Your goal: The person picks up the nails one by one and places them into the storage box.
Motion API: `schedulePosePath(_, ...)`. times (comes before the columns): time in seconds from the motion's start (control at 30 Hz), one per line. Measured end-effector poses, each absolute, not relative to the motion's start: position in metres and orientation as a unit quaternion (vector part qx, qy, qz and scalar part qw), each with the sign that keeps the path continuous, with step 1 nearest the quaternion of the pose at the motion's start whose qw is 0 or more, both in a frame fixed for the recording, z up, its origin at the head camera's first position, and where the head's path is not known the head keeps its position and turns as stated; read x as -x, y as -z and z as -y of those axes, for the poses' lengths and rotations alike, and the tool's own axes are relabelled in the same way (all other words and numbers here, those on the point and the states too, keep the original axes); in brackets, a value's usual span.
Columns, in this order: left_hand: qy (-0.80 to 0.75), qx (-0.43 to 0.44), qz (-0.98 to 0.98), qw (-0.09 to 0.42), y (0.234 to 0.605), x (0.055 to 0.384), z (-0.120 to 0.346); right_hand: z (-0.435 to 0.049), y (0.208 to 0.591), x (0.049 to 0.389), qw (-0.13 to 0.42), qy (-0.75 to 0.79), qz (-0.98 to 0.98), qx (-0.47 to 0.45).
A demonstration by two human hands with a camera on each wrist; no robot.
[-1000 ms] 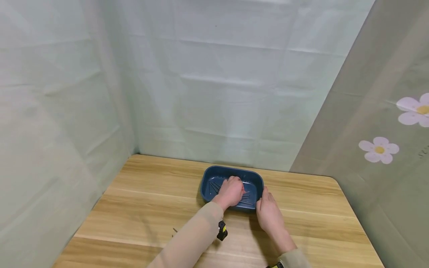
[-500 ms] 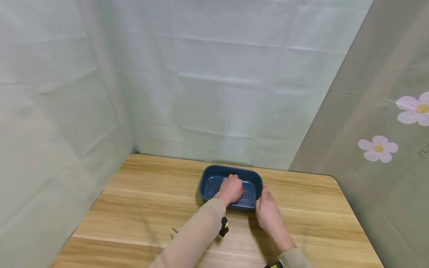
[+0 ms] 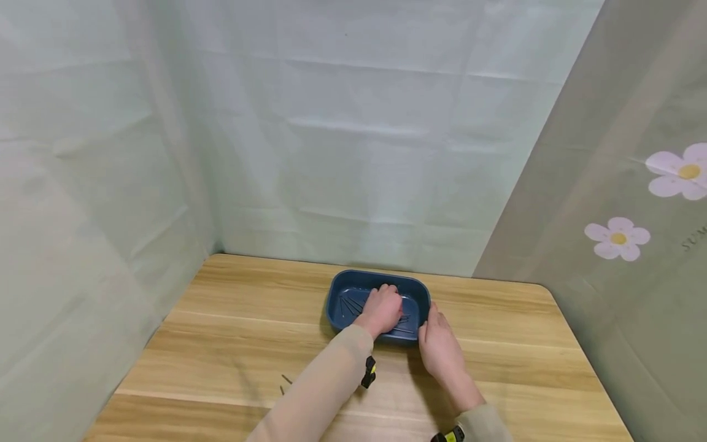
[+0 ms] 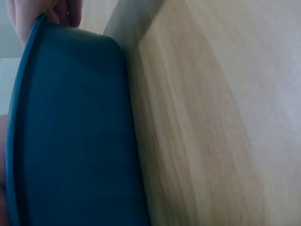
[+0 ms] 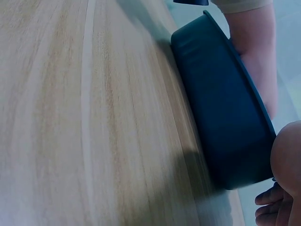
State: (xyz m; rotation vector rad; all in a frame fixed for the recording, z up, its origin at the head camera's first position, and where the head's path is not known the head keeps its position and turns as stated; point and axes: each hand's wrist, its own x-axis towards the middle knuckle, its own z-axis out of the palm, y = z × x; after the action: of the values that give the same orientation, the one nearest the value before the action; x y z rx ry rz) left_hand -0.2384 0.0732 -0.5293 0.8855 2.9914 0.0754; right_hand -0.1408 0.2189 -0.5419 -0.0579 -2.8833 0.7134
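Note:
A dark blue rectangular box (image 3: 353, 277) with rounded corners stands on the wooden table. My left hand (image 3: 382, 309) reaches over its front rim, fingers down inside. Those fingertips are hidden, so whether they hold anything cannot be seen. Several thin dark rods (image 3: 349, 305) lie on the box floor left of that hand, and more thin rods (image 3: 405, 319) lie to its right; their kind is too small to tell. At the near right corner, my right hand (image 3: 440, 348) grips the box, its fingers along the outer right wall and thumb by the rim. The left wrist view shows the box's outer wall (image 4: 80, 127).
Thin dark pieces (image 3: 286, 379) lie on the wooden table (image 3: 221, 344), partly behind the left forearm. Pale cloth walls (image 3: 353, 172) rise behind and beside the table. The box stands close to the table's back edge.
The view has shifted slightly. My left hand stays inside the box, moving very little. My right hand keeps its hold on the corner.

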Motion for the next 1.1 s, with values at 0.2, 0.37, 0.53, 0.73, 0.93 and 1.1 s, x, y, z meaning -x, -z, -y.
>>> schedulePosePath(0.2, -0.023, -0.269, -0.963, 0.007, 0.5298, 0.2366, -0.0763, -0.2199, 0.5409, 0.1418, 0.081, -0.234, 0.969, 0.019)
schedulePosePath(0.37, -0.027, -0.255, -0.967, 0.012, 0.5311, 0.2372, -0.0775, -0.2197, 0.5415, 0.1421, 0.088, -0.236, 0.968, 0.015)
schedulePosePath(0.53, -0.033, -0.251, -0.967, 0.013, 0.5303, 0.2366, -0.0770, -0.2198, 0.5420, 0.1418, 0.090, -0.234, 0.968, 0.015)
schedulePosePath(0.73, -0.039, -0.257, -0.966, 0.008, 0.5297, 0.2376, -0.0769, -0.2197, 0.5419, 0.1413, 0.087, -0.236, 0.968, 0.019)
schedulePosePath(0.93, -0.034, -0.262, -0.965, -0.002, 0.5281, 0.2386, -0.0765, -0.2190, 0.5399, 0.1408, 0.084, -0.234, 0.968, 0.019)
schedulePosePath(1.1, -0.046, -0.258, -0.965, 0.002, 0.5256, 0.2400, -0.0766, -0.2189, 0.5385, 0.1415, 0.084, -0.235, 0.968, 0.016)
